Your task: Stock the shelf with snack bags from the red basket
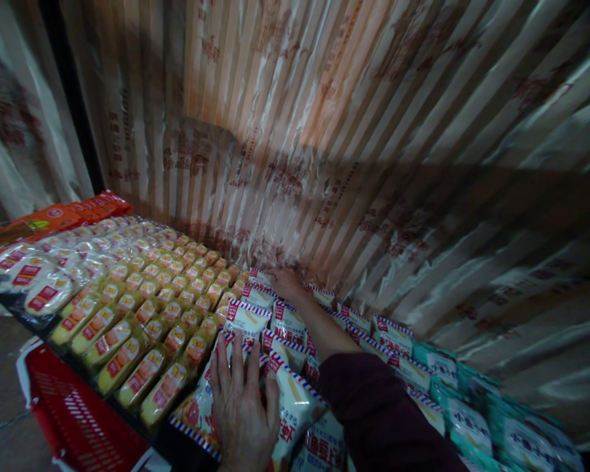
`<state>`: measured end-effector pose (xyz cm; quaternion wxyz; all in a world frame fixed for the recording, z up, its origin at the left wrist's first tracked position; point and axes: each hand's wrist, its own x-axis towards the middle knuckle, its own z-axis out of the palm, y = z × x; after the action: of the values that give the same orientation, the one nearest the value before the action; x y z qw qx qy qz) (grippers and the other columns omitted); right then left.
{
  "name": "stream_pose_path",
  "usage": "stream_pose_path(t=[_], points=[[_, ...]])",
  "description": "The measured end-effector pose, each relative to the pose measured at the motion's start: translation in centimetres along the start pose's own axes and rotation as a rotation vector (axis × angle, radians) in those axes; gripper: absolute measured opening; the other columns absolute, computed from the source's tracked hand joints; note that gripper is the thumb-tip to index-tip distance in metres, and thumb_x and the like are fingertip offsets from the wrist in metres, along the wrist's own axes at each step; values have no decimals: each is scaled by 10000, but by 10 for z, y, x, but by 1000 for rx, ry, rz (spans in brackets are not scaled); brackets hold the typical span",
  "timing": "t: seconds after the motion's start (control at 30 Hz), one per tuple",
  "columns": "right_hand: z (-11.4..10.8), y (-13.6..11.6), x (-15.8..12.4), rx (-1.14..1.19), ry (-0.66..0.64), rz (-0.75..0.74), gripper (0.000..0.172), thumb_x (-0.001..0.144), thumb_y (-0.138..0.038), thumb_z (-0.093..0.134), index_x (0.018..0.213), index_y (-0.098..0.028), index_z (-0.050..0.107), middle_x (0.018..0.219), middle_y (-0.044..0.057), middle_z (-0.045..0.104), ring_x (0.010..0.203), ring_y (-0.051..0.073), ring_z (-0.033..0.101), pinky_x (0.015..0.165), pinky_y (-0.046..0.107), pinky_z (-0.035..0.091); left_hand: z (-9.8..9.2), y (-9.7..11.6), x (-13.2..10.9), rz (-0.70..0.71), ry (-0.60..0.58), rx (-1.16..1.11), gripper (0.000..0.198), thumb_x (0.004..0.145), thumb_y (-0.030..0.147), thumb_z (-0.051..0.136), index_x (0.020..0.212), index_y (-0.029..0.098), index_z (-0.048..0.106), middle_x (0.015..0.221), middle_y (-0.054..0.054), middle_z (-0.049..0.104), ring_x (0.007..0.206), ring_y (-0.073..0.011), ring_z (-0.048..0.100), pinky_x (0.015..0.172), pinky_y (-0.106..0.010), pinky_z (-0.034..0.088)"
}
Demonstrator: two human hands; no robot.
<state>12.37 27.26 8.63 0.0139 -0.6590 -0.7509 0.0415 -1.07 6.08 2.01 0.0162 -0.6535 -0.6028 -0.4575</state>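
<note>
White snack bags (pixel 295 400) with red-and-blue striped edges stand in rows across the middle of a display. My left hand (pixel 246 393) lies over the front bags, fingers stretched out and slightly apart, touching a bag. Farther back, my right hand (pixel 286 283) reaches over the bags to the rear row by the curtain; its fingers are dim and partly hidden, so I cannot make out a grip. Small yellow wrapped cakes (pixel 145 373) fill the rows just left of the bags.
White round packets (pixel 49 294) and orange packages (pixel 59 216) lie at the far left. Teal bags (pixel 467 423) stand at the right. A pleated printed curtain (pixel 285 170) hangs behind. Below the dark front edge is a red basket (pixel 78 406).
</note>
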Motion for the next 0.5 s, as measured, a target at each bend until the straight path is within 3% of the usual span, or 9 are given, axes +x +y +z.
stream_pose_path(t=[0.2, 0.37, 0.5], points=[[7, 4, 7, -17, 0, 64, 315, 843, -195, 510, 1104, -214, 686, 1132, 86, 693, 1088, 235, 604, 921, 319, 426, 2, -2, 0, -4, -1, -32, 472, 841, 272, 534, 1310, 217, 522, 1482, -75, 391, 1419, -345, 196, 1123, -571, 227], [9, 3, 10, -14, 14, 79, 331, 853, -161, 462, 1065, -238, 703, 1116, 41, 705, 1063, 192, 616, 900, 280, 439, 2, -2, 0, 5, -2, -20, 481, 835, 237, 532, 1315, 222, 515, 1498, -69, 366, 1425, -347, 177, 1120, -578, 230], [10, 1, 11, -48, 36, 131, 315, 861, -224, 478, 1088, -232, 697, 1167, 95, 674, 1148, 254, 562, 958, 367, 403, 1, -1, 1, 9, -12, -8, 460, 831, 221, 534, 1291, 198, 536, 1498, -85, 363, 1424, -357, 174, 1117, -579, 239]])
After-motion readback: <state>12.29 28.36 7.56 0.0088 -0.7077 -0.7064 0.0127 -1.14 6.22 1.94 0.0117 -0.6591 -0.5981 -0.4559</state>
